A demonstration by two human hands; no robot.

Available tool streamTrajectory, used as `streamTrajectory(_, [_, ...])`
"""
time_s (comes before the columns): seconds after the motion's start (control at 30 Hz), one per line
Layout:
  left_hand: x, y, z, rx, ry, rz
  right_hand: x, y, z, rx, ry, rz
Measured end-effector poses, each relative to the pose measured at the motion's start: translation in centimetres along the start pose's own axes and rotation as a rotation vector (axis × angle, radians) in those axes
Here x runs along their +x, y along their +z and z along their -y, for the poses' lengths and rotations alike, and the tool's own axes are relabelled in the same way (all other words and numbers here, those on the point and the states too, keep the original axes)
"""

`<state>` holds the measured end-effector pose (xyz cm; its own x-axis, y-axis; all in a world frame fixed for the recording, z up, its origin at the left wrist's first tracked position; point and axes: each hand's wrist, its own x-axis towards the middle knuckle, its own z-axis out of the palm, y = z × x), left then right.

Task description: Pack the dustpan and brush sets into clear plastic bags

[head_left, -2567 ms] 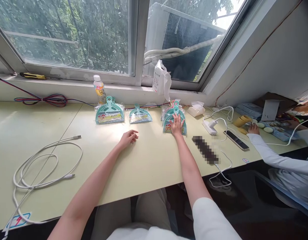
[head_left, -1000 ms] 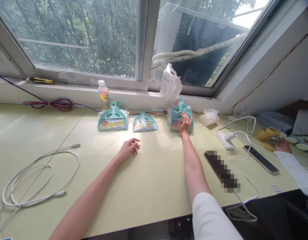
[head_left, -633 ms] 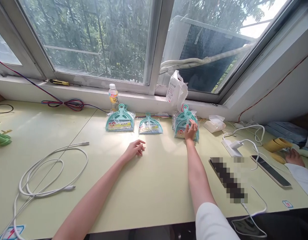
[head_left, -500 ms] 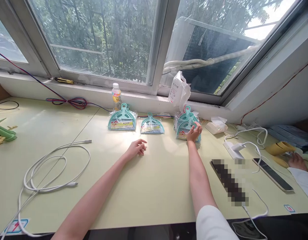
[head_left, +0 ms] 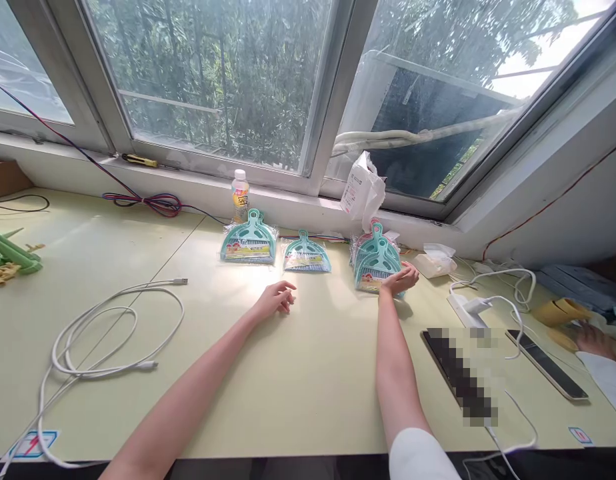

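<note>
My left hand (head_left: 275, 300) rests low over the table with its fingers loosely bent and apart, holding nothing. A wrapped mini dustpan and brush set (head_left: 306, 257) lies just beyond it. Further left, another wrapped dustpan set (head_left: 249, 243), seemingly more than one layer, leans in front of a bottle. My right hand (head_left: 402, 279) is at the lower right corner of a stack of wrapped teal dustpan sets (head_left: 379, 250), with a pink one partly showing behind. Its fingers stretch rightward past the stack and look free; whether the palm touches the wrapping cannot be made out.
A drink bottle (head_left: 240, 193) and a crumpled white bag (head_left: 363, 189) stand by the window. At right are a tissue pack (head_left: 437, 260), a power strip (head_left: 465, 311), phones (head_left: 547, 365) and another person's hand (head_left: 595, 340). A coiled white cable (head_left: 121, 293) lies left.
My right hand has slid right and slightly toward me, from the front of the right-hand stack to its lower right corner. The left hand has hardly moved; the view has shifted a little.
</note>
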<state>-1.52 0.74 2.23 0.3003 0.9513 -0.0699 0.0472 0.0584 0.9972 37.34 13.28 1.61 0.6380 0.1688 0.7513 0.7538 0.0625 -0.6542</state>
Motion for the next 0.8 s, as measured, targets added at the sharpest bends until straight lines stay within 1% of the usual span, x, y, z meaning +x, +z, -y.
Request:
streamTrajectory(0.07, [0.0,0.0,0.1,0.001,0.004,0.000,0.0,-0.2,-0.1,0.006,0.042,-0.035])
streamTrajectory(0.2, [0.0,-0.1,0.1,-0.005,0.004,0.001,0.3,-0.3,-1.1,-0.044,0.100,-0.149])
streamTrajectory(0.3, [-0.1,-0.1,0.0,-0.011,0.006,0.001,0.5,-0.4,-1.6,-0.049,0.116,-0.184])
streamTrajectory(0.37, [-0.1,-0.1,0.0,-0.015,0.011,0.000,0.4,-0.5,-1.6,-0.038,0.132,-0.157])
streamTrajectory(0.5, [-0.1,-0.1,0.0,-0.030,0.012,-0.001,0.2,-0.7,-1.0,-0.017,0.155,-0.024])
streamTrajectory(0.57, [0.0,-0.2,0.1,-0.031,0.009,-0.002,0.1,-0.7,-0.8,-0.015,0.146,0.015])
streamTrajectory(0.67, [0.0,-0.2,0.2,-0.024,0.009,-0.001,0.0,-0.6,-0.7,-0.015,0.125,0.026])
streamTrajectory(0.8, [-0.1,-0.2,0.0,-0.017,0.013,0.002,0.0,-0.9,-0.7,-0.029,0.144,-0.016])
